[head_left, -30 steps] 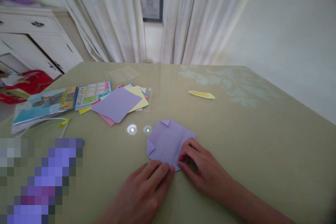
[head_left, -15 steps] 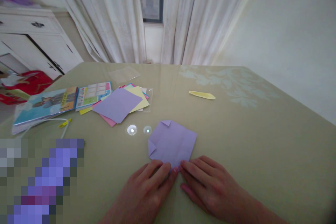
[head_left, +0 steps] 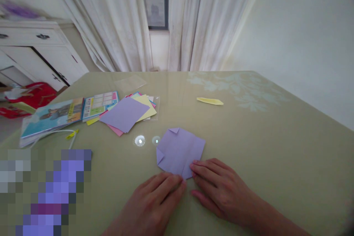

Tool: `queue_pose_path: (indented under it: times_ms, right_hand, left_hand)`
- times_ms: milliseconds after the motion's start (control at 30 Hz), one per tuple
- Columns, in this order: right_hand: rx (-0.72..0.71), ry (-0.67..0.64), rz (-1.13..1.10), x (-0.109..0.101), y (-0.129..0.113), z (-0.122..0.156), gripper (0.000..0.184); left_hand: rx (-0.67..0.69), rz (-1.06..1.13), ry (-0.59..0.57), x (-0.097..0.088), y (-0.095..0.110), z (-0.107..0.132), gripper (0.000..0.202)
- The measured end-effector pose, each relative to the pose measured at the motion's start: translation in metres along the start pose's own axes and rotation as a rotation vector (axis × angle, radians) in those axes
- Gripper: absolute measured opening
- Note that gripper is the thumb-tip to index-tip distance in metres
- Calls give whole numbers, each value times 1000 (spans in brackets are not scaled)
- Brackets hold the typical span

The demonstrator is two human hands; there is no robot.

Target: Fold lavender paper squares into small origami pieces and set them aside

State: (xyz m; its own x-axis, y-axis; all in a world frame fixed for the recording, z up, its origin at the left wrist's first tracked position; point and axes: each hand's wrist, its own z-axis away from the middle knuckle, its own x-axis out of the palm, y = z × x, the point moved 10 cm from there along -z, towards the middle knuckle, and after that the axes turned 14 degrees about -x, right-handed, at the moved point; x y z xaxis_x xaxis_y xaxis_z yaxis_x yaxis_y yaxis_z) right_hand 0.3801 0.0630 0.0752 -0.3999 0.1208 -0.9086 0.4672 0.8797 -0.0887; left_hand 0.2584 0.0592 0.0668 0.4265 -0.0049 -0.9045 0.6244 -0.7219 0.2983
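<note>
A sheet of purple origami paper (head_left: pixel 181 151) lies on the table in front of me, with small folded flaps at its top and left corners. My left hand (head_left: pixel 159 199) is closed at the near corner, its thumb and index finger pinching the paper's edge. My right hand (head_left: pixel 221 188) rests its fingertips on the lower right edge of the sheet. Its fingers are stretched out, and the thumb is apart from them, off the paper. The fingertips of my left hand hide part of the near edge.
Several coloured paper sheets (head_left: pixel 125 114) lie piled at the left, beside an open booklet (head_left: pixel 59 116). A folded yellow paper piece (head_left: pixel 210 101) lies towards the back right. A white cord (head_left: pixel 52 131) and a blurred-out purple object (head_left: pixel 59 180) are at the left of the table (head_left: pixel 262 155).
My right hand has slid from the near corner up and right along the paper's edge. My left hand stays at the near corner. The view has shifted slightly.
</note>
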Motion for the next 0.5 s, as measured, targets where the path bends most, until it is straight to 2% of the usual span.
queue_pose_path:
  times_ms: [167, 300, 400, 433, 500]
  right_hand:
    - [27, -53, -61, 3, 15, 5, 25]
    - [99, -100, -57, 3, 29, 8, 39]
    - [27, -150, -130, 10, 11, -1, 46]
    - [3, -161, -155, 12, 4, -4, 46]
    - [-4, -161, -179, 15, -3, -9, 45]
  left_hand:
    - [-13, -108, 17, 2, -4, 0, 50]
    - [-43, -185, -18, -6, -37, 6, 59]
    - [-113, -289, 33, -16, -60, 8, 57]
    - [-137, -315, 50, -18, -63, 7, 58]
    - [-133, -304, 89, -17, -53, 5, 59]
